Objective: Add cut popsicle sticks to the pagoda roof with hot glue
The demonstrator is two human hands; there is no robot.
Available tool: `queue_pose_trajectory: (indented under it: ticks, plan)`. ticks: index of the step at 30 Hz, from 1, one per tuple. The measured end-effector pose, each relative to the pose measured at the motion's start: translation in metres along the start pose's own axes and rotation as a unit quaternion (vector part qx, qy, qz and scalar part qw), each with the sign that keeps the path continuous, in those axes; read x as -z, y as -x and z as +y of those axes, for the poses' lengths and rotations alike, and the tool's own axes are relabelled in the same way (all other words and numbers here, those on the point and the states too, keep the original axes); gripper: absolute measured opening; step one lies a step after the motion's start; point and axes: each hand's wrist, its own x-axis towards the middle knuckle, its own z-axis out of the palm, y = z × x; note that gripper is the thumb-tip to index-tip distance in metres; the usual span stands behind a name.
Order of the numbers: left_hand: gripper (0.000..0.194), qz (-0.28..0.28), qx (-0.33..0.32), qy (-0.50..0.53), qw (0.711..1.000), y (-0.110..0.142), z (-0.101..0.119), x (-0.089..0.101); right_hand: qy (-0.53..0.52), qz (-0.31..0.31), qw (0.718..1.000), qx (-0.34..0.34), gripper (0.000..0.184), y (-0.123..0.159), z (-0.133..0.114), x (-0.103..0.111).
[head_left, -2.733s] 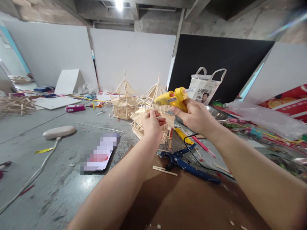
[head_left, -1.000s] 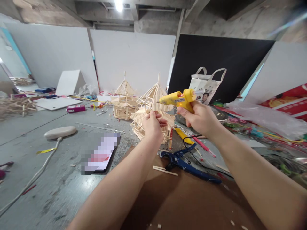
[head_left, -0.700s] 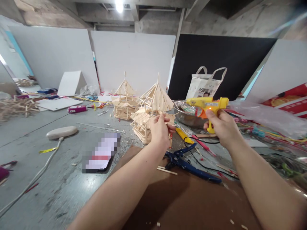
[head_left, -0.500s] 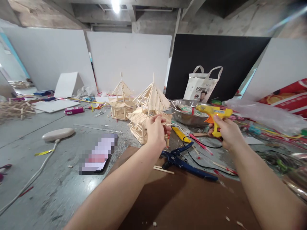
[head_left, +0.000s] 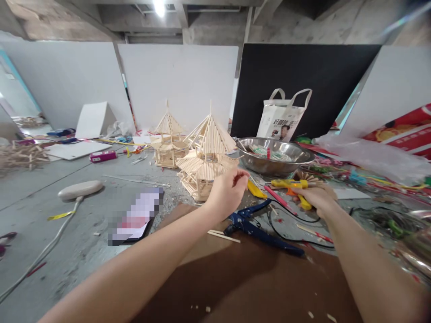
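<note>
My left hand (head_left: 228, 191) is raised in front of a wooden stick pagoda model (head_left: 206, 159), fingers pinched on a thin wooden stick. My right hand (head_left: 319, 198) is low at the table, closed round the handle of a yellow hot glue gun (head_left: 290, 185) that lies almost flat on the surface, nozzle pointing left. The gun's black cord (head_left: 289, 224) loops across the table below it. Blue-handled pliers (head_left: 261, 228) lie between my two arms.
A second stick pagoda (head_left: 167, 141) stands behind the first. A metal bowl (head_left: 275, 155) sits right of them, a white tote bag (head_left: 282, 117) behind it. A phone (head_left: 134, 217), a white power strip (head_left: 79, 189) with cable, brown cardboard (head_left: 242, 278) and clutter at the right surround me.
My right hand carried the glue gun from the stick, rightward and down to the table. My left hand dropped slightly and shifted right, still pinching the stick.
</note>
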Motion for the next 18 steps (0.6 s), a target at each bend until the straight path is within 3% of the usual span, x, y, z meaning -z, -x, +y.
queue_pose_trajectory:
  ticks: [4, 7, 11, 15, 18]
  plan:
    - [0.015, -0.041, -0.011, -0.160, 0.986, 0.015, -0.013, 0.022, 0.140, -0.028, 0.987, -0.071, 0.030, -0.007, 0.005, 0.012]
    - [0.014, -0.066, -0.012, -0.275, 0.959, 0.023, -0.023, 0.038, 0.203, 0.020, 0.976, -0.070, 0.026, -0.013, 0.005, 0.015]
    - [0.016, -0.146, 0.002, -0.381, 0.913, 0.029, -0.023, 0.051, 0.357, 0.083, 0.930, -0.032, 0.021, -0.016, -0.011, 0.002]
    - [0.014, -0.271, 0.012, -0.455, 0.848, 0.036, -0.012, 0.055, 0.314, -0.043, 0.946, 0.071, 0.025, -0.007, -0.057, -0.016]
    - [0.014, -0.317, 0.008, -0.507, 0.801, 0.040, -0.007, 0.056, 0.244, -0.155, 0.944, 0.160, 0.023, 0.015, -0.098, -0.031]
